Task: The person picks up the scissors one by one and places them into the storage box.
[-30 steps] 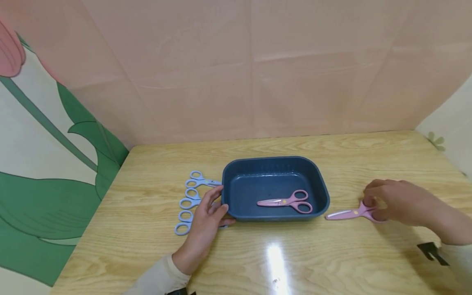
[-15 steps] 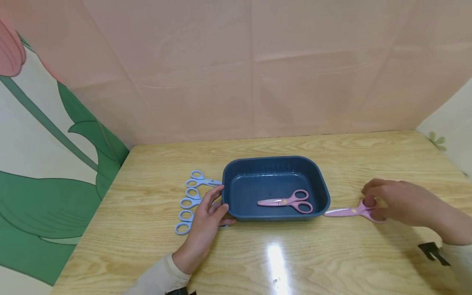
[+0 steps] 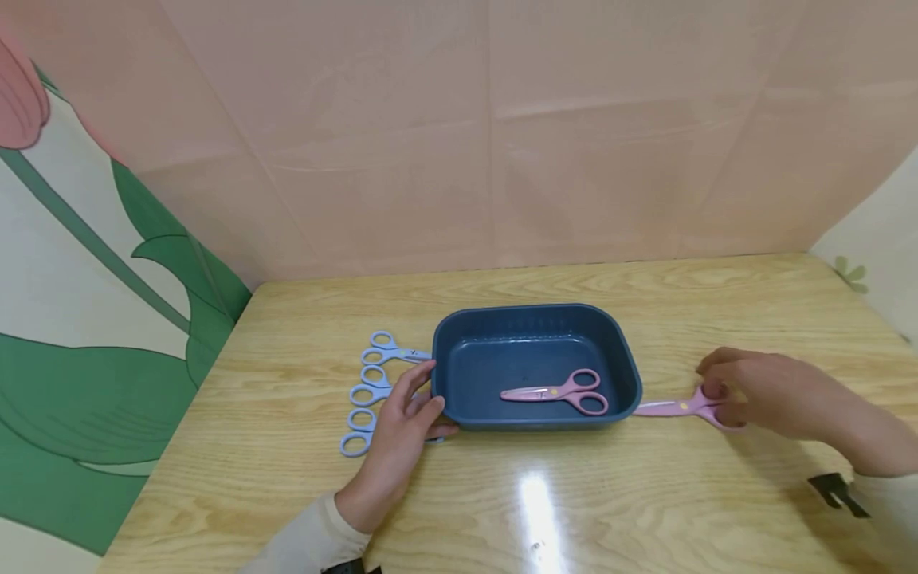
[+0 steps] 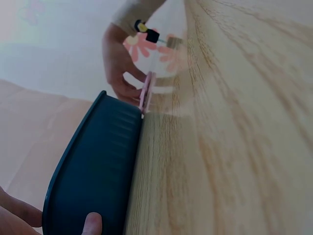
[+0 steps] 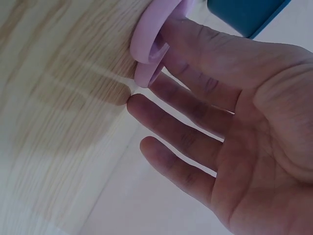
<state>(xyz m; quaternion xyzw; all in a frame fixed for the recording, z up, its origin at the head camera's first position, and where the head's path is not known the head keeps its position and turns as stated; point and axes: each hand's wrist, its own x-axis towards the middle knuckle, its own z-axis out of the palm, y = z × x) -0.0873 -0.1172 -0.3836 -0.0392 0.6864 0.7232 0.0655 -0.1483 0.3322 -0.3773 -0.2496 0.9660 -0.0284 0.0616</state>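
In the head view a dark blue plastic bin (image 3: 531, 421) stands mid-table. One pair of pink scissors (image 3: 548, 393) lies inside it, handles to the right. My left hand (image 3: 402, 434) holds the bin's left end; in the left wrist view one fingertip (image 4: 93, 223) lies on the side wall. My right hand (image 3: 767, 391) grips a second pair of pink scissors (image 3: 677, 408) by the handles, blades pointing left. These scissors lie low over the table, their tip hidden at the bin's right corner. In the right wrist view the thumb (image 5: 188, 41) enters a pink handle loop (image 5: 144, 41).
Three pairs of blue scissors (image 3: 370, 391) lie at the bin's left, handles outward, partly hidden by my left hand and the bin. The wood-grain table (image 3: 602, 502) ends at a pink backdrop (image 3: 488, 159) behind. A leaf-patterned panel (image 3: 93, 367) borders the left.
My right hand has slid slightly left with the pink scissors, and their tip has swung to the bin's right corner. My left hand and the bin stay put.
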